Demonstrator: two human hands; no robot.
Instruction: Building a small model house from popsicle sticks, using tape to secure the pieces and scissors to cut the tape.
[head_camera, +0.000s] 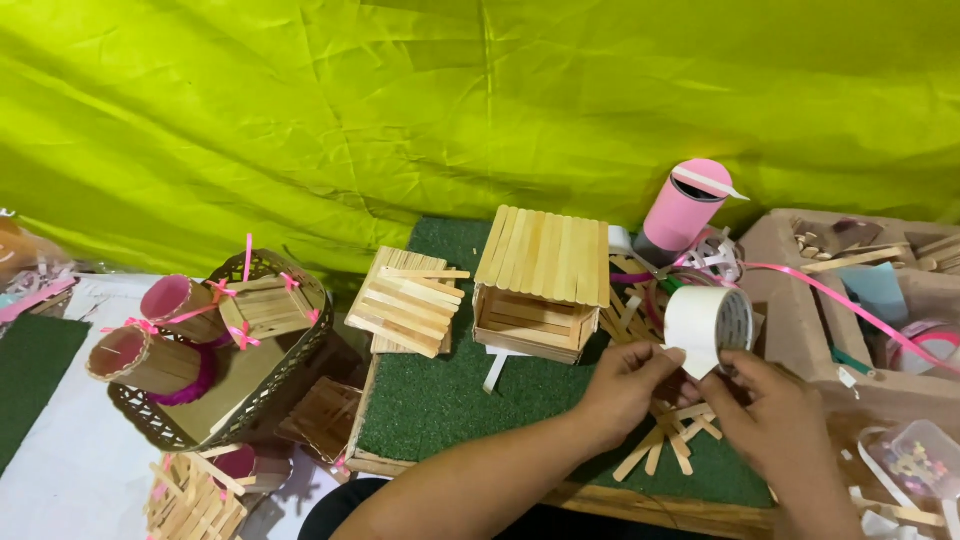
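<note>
Before a lime-green cloth backdrop (480, 100), left hand (625, 385) and right hand (775, 420) pinch a white tape roll (705, 325), right of centre, above a green turf board (440, 400).

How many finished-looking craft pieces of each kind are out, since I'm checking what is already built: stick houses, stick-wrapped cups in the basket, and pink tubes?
Stick houses: 1, the house on the green mat
Stick-wrapped cups in the basket: 2, one upper, one lower
Pink tubes: 1, the tube behind the tape roll
Total: 4
</note>
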